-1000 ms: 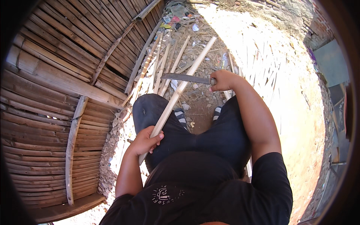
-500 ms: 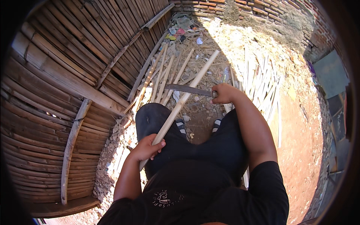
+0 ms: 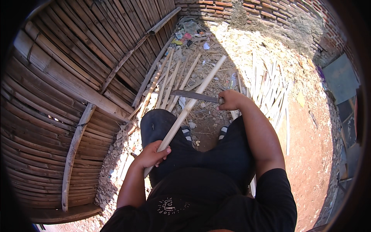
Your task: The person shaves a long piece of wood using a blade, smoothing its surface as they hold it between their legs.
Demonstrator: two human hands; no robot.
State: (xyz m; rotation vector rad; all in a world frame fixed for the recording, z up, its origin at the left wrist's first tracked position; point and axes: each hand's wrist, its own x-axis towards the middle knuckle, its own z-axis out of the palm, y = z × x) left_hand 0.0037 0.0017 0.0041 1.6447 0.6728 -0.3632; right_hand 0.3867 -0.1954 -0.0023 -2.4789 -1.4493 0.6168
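Left grip (image 3: pixel 152 154): strip (image 3: pixel 178 123) | right grip (image 3: pixel 228 100): knife (image 3: pixel 193 95) | more brick wall (image 3: pixel 270 12) than earlier

Pale strip (image 3: pixel 182 119) is showing smooth, matt wood or bamboo; the knife (image 3: pixel 206 98) is showing dull grey metal along its blade.
On the left, the slatted wall (image 3: pixel 42 152) is looking dry and woody; the far brick wall (image 3: pixel 266 11) is looking rough; near, the shirt (image 3: pixel 235 208) and trousers (image 3: pixel 228 158) are showing dark, matt cloth.
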